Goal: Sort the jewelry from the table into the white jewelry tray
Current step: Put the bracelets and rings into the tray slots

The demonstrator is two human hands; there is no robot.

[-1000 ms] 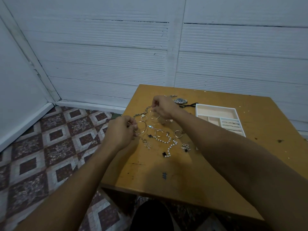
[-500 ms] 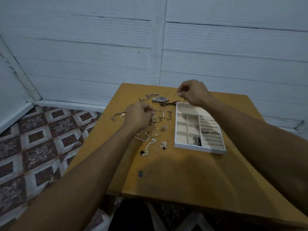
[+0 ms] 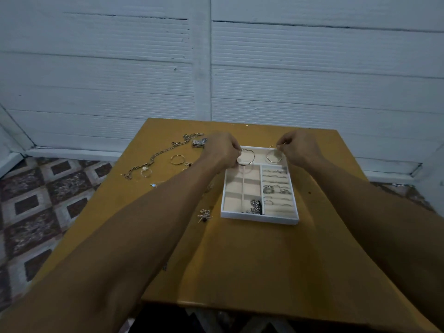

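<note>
Hoops [image 3: 254,156] pinched in left hand [image 3: 222,150] and right hand [image 3: 298,146] fingers [image 3: 282,144] hang over tray [image 3: 259,218], chain [image 3: 157,155] beside.

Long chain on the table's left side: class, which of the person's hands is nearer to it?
Left. The left hand pinches one hoop just right of the long chain; the right hand pinches another hoop farther right, across the tray.

Both arms out fwd — L grip [image 3: 223,151] & R grip [image 3: 297,146] pinching, fingers curled.

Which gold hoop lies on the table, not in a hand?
The hoop left of the white tray; the other two are pinched by the left hand and right hand above it.
</note>
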